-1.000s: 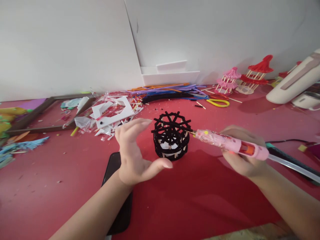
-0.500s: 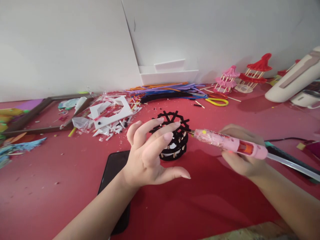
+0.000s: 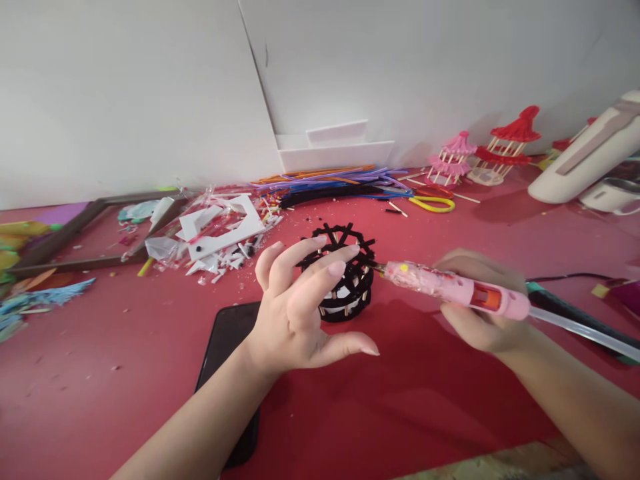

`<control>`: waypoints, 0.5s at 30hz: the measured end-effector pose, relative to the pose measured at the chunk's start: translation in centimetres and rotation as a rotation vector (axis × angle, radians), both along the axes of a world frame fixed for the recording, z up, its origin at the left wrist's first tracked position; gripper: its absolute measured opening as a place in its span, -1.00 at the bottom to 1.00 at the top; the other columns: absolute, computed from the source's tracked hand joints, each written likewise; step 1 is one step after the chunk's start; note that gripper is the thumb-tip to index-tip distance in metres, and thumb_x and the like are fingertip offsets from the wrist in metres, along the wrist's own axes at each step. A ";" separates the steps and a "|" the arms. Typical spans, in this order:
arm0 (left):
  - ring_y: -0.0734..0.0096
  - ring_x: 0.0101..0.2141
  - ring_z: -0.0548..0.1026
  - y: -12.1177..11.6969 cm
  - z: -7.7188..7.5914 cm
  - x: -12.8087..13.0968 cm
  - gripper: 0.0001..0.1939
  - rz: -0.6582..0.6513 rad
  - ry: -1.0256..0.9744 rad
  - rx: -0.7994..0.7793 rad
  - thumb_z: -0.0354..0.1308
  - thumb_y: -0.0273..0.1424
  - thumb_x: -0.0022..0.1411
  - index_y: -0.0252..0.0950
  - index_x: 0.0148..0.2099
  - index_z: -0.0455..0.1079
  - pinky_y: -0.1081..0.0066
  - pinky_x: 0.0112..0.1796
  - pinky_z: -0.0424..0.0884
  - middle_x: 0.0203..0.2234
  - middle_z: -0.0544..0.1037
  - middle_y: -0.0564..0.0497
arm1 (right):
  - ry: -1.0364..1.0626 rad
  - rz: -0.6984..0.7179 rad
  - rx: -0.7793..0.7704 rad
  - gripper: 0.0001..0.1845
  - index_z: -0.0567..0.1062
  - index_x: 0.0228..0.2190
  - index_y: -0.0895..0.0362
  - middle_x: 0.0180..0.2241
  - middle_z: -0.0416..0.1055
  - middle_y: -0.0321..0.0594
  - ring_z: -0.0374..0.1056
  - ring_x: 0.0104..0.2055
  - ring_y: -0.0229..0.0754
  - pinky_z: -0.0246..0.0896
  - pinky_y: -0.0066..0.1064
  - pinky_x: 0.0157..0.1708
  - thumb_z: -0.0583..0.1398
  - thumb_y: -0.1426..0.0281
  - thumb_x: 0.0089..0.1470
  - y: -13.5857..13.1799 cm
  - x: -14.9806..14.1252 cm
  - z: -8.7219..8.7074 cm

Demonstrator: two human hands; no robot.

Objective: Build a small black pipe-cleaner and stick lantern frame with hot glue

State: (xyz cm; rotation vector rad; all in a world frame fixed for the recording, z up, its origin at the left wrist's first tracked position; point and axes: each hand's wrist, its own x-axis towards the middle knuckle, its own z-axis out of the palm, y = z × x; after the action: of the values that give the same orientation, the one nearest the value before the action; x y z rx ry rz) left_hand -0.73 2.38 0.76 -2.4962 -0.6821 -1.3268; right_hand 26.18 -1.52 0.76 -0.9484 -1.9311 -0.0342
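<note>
A small round tiered model (image 3: 358,288) of black pipe cleaner and pale sticks stands upright on the red table, crossed strips over its top. My left hand (image 3: 296,317) is held in front of its left side, fingers stretched and apart, thumb pointing right; whether the fingertips touch the model I cannot tell. In my right hand (image 3: 483,330) is a pink hot glue gun (image 3: 425,280), with a clear glue stick (image 3: 575,327) out of its back end. The gun's nozzle is at the right side of the model's upper rim. My left fingers hide part of the model.
Behind lie pipe cleaners (image 3: 335,179) and yellow-handled scissors (image 3: 433,203). Scraps and a white foam cutout (image 3: 247,230) are to the left. A black phone (image 3: 230,333) lies under my left forearm. Pink (image 3: 453,160) and red (image 3: 507,150) models and a white bottle (image 3: 583,157) stand at back right.
The view has shifted very slightly. Both hands, the glue gun and the black model keep nearly the same places relative to each other.
</note>
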 end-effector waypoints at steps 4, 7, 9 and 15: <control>-0.02 0.08 0.39 -0.1 0.0 0.0 0.04 0.011 -0.002 -0.002 0.15 0.28 0.10 -0.09 0.43 -0.10 -0.07 0.19 0.04 -0.02 0.62 -0.09 | -0.018 0.020 0.038 -0.77 0.36 -0.37 0.03 -0.48 0.36 -0.27 0.33 -0.46 -0.18 0.27 -0.30 -0.51 0.15 0.60 -0.05 0.2 0.1 -0.1; -0.01 0.06 0.40 -0.2 0.0 0.0 0.03 0.014 -0.020 0.021 0.13 0.28 0.11 -0.06 0.45 -0.11 -0.08 0.17 0.07 0.00 0.61 -0.06 | -0.038 0.032 0.023 -0.78 0.37 -0.37 0.05 -0.47 0.37 -0.27 0.34 -0.47 -0.18 0.26 -0.31 -0.53 0.16 0.59 -0.07 0.2 0.4 -0.2; 0.01 0.06 0.40 -0.2 0.0 0.0 0.02 0.009 -0.019 0.031 0.11 0.29 0.12 -0.03 0.45 -0.13 -0.08 0.16 0.07 0.00 0.62 -0.03 | -0.046 0.039 0.014 -0.78 0.37 -0.37 0.05 -0.48 0.37 -0.26 0.34 -0.47 -0.18 0.26 -0.31 -0.54 0.16 0.60 -0.07 0.2 0.5 -0.2; -0.02 0.07 0.40 -0.2 0.0 -0.1 0.00 0.000 0.001 0.016 0.09 0.27 0.16 -0.07 0.45 -0.12 -0.10 0.17 0.04 -0.03 0.63 -0.05 | -0.042 0.055 0.033 -0.79 0.35 -0.44 0.04 -0.51 0.34 -0.26 0.33 -0.46 -0.16 0.28 -0.31 -0.53 0.15 0.60 -0.09 0.3 0.6 -0.2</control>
State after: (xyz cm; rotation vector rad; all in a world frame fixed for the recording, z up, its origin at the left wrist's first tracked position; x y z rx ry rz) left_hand -0.78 2.15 0.74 -2.4840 -0.6686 -1.3261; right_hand 26.77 -1.17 0.54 -0.8792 -1.9887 -0.0540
